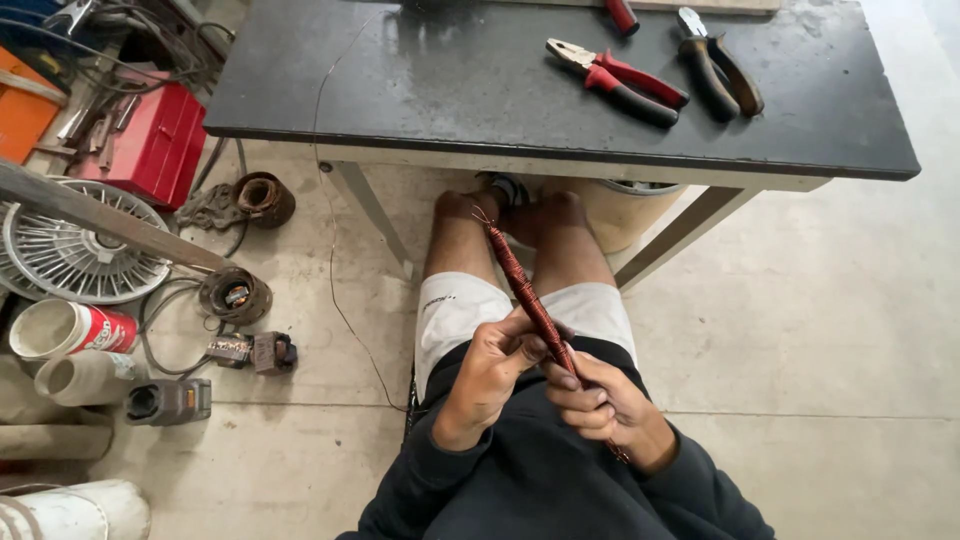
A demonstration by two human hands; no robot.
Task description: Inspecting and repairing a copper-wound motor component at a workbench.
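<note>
Both my hands hold a long thin rod wound tightly with reddish copper wire (516,275) over my lap. My left hand (492,372) pinches it near the middle. My right hand (600,397) grips the lower end; its far tip points toward my knees. A thin loose wire (330,235) trails from the dark tabletop (470,85) down to the floor by my left leg.
On the table lie red-handled pliers (622,83) and dark-handled cutters (718,72). To the left on the concrete floor are a red toolbox (155,145), a fan guard (75,250), copper coils (262,197), cans and pipes. A bucket (625,210) stands under the table.
</note>
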